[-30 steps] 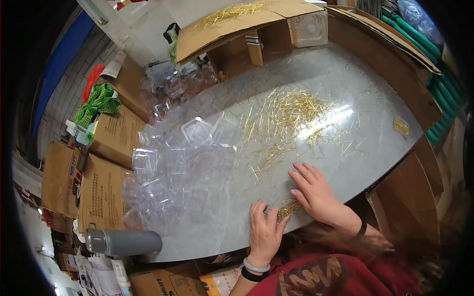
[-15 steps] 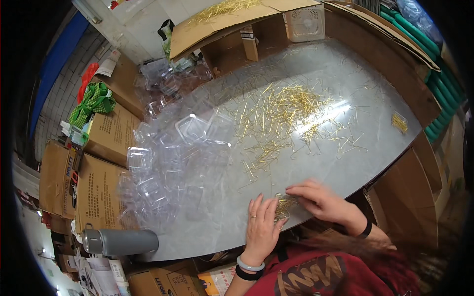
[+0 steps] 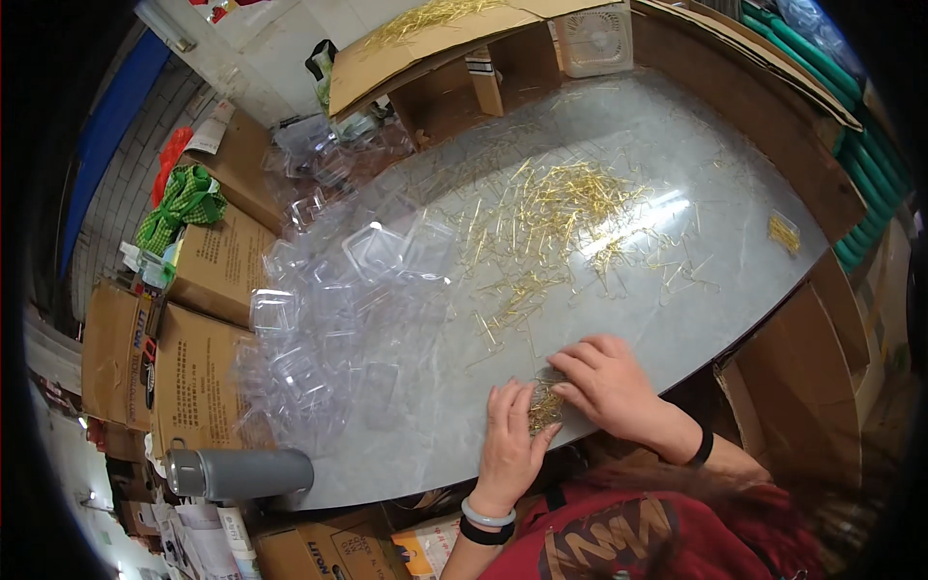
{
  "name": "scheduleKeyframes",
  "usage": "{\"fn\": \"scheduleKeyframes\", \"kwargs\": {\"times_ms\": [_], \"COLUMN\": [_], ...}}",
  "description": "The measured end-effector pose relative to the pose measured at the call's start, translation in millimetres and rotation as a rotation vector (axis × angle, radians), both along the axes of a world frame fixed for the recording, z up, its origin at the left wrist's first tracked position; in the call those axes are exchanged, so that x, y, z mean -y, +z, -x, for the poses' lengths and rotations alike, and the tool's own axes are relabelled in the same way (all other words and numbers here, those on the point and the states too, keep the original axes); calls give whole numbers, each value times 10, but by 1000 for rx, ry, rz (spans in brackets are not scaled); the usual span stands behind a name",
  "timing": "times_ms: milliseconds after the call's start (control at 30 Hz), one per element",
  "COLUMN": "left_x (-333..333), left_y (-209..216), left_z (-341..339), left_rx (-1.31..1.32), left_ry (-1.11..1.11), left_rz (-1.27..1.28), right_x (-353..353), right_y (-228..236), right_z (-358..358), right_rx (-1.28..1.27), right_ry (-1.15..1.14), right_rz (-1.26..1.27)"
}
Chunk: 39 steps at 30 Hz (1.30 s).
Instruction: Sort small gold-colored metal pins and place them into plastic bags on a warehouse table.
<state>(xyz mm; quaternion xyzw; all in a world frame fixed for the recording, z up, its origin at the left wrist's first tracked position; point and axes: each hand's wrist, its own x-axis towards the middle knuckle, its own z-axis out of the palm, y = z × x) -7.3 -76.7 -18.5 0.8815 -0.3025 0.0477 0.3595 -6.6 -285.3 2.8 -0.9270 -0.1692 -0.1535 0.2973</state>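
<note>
A small bunch of gold wire hooks [image 3: 545, 408] lies at the near edge of the grey table, between my two hands. My left hand [image 3: 508, 437] wraps its left side, fingers together and thumb at the near end. From the right, my right hand [image 3: 611, 385] bends its fingers and thumb in against the far and right side of the bunch. Whether a clear box surrounds these hooks is hard to make out under my fingers. Beyond my hands lies a large loose pile of gold wire hooks [image 3: 580, 201], with stray ones scattered nearer.
Clear plastic boxes [image 3: 375, 253] heap over the table's left side. A clear box filled with gold hooks [image 3: 783, 235] sits near the right edge. A grey bottle [image 3: 253, 474] lies at the near left. Cardboard boxes [image 3: 198, 382] line the left; a white fan [image 3: 594, 43] stands at the back.
My right hand has moved slightly left and in toward the bunch, its fingers now bent against it. The left hand stays around the bunch with little movement.
</note>
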Motion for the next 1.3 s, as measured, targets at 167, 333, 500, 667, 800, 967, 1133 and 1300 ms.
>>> {"fn": "scheduleKeyframes", "kwargs": {"times_ms": [167,333,500,667,800,967,1133,1300], "left_x": [-2,-16,31,129,111,109,104,97], "left_y": [-28,-20,48,119,138,198,95,63], "left_z": [44,38,28,0,-2,16,4,13], "left_rx": [27,46,45,60,55,64,59,65], "left_ry": [103,127,61,-2,-36,-62,-28,2], "left_rz": [53,-47,-207,-280,-292,-274,-206,-180], "right_x": [-91,238,532,223,38,329,250,237], "right_y": [8,-68,129,-62,-43,205,121,-24], "right_z": [-112,-45,111,179,253,69,-34,82], "right_rx": [-58,-135,-138,42,22,-84,-102,-68], "right_ry": [282,374,258,41,-2,236,272,216], "right_rz": [32,-300,-25,61,-62,-28,35,-92]}}
